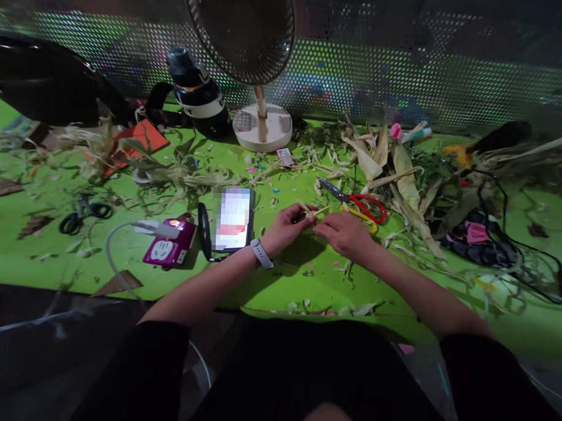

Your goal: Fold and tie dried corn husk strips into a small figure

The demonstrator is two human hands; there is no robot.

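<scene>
A thin pale strip of dried corn husk (308,210) sticks out of my left hand (287,228), whose thumb and fingers are pinched around it. Close beside, nearly touching, my right hand (343,236) has its fingers pressed together; whatever lies between those fingertips is hidden. Both hands are just above the green tabletop (287,284). Beyond my right hand lie scissors (348,196) with a red handle, and something yellow shows under them. A lit phone (233,218) stands tilted to the left of my left hand.
A purple power adapter (169,246) with a white plug is left of the phone, near black-handled scissors (85,213). Behind stand a white-based fan (263,133) and a dark bottle (199,97). Dried husks (406,178) and scraps lie all around. A black cable (529,237) loops at right.
</scene>
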